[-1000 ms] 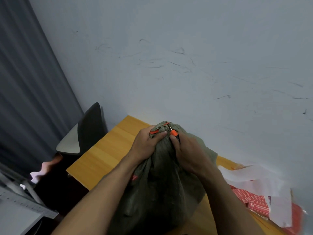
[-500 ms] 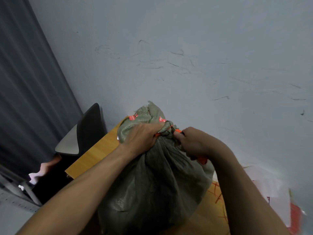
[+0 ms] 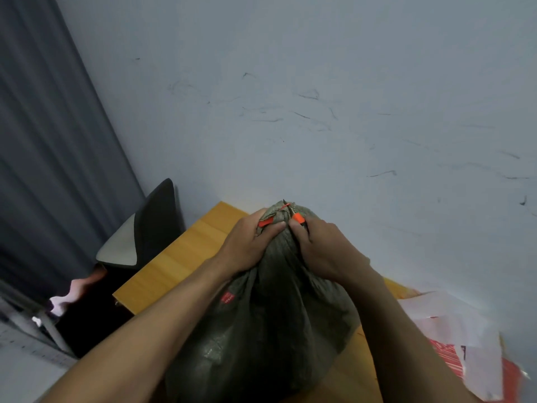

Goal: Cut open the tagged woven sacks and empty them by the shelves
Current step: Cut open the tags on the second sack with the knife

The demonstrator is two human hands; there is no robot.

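A full grey-green woven sack stands on the wooden table, its neck bunched at the top and bound by an orange tie. A small red tag shows on its left side. My left hand grips the gathered neck from the left. My right hand holds an orange-handled cutter with its tip at the tied neck. The blade itself is hidden in the folds.
A dark chair stands left of the table beside a grey curtain. A scuffed pale wall backs the table. Red packets and white plastic wrapping lie at the right. A metal shelf frame sits lower left.
Half a second ago the sack's top stuck up above my hands; now the neck is pressed down and the cutter is back at the tie, as one second ago.
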